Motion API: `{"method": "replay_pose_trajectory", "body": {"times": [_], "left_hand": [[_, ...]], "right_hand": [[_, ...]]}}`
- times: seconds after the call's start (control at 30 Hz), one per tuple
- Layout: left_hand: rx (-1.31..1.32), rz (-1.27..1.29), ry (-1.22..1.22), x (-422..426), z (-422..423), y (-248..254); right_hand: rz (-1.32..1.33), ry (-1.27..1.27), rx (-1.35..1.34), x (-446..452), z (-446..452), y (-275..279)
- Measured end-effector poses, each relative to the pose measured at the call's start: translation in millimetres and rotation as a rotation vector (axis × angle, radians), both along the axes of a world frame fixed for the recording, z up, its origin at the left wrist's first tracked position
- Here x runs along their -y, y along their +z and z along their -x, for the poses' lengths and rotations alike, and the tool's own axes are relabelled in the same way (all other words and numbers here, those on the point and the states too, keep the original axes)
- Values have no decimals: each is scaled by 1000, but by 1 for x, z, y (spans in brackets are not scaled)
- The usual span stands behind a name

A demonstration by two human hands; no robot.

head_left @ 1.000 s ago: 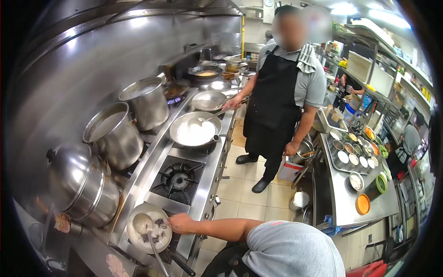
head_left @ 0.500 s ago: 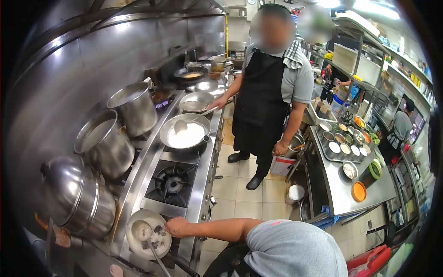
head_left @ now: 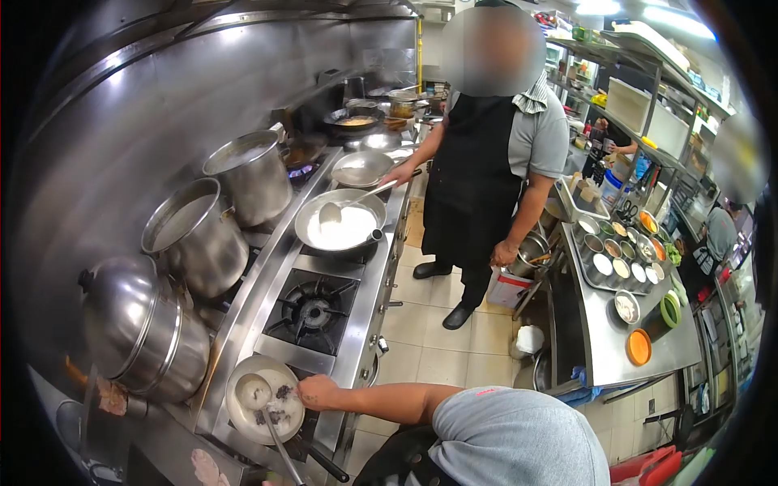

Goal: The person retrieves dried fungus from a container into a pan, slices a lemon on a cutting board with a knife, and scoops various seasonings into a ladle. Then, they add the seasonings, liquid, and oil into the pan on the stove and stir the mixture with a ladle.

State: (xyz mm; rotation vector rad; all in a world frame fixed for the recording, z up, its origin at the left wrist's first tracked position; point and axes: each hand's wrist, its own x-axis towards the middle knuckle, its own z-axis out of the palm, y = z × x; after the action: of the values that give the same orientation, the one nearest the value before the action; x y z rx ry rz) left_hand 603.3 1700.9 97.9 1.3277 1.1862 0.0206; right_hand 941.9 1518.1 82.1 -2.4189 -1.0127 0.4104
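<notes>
A pan (head_left: pixel 240 374) holding whitish liquid with dark bits sits on the near end of the stove. My right hand (head_left: pixel 320 393) is closed at the pan's right rim, its fingers curled. What they hold, if anything, is hidden. Inside the pan rests a ladle (head_left: pixel 255 392) with pale liquid in its bowl. Its handle runs down past the bottom edge, where my left hand is out of view. The pan's black handle (head_left: pixel 324 464) points to the lower right, away from my right hand.
An unlit burner (head_left: pixel 311 312) lies beyond my pan. Across the stove, a co-worker (head_left: pixel 474 174) holds a ladle in another pan (head_left: pixel 374 212) of white liquid. Tall pots (head_left: pixel 197 239) line the back. A steel counter (head_left: pixel 596 344) stands right, with several small containers.
The whole view has shifted slightly, with the stove now further right. My right hand stays closed at the pan rim. The ladle keeps its place in the pan.
</notes>
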Motion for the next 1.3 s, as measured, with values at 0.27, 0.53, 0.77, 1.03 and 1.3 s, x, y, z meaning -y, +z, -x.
{"method": "replay_pose_trajectory", "body": {"times": [0.27, 0.53, 0.77, 1.03, 1.3], "left_hand": [[292, 449, -121, 50, -10, -84], [176, 113, 33, 100, -7, -24], [-40, -281, -10, 127, -20, 14], [-22, -170, 100, 154, -34, 22], [63, 34, 239, 170, -48, 22]], "right_hand": [[-26, 17, -7, 1, 2, -5], [-66, -25, 37, 2, -4, -3], [15, 48, 27, -9, -30, -23], [5, 166, 9, -25, -57, -62], [-64, 110, -319, -47, -85, -110]]}}
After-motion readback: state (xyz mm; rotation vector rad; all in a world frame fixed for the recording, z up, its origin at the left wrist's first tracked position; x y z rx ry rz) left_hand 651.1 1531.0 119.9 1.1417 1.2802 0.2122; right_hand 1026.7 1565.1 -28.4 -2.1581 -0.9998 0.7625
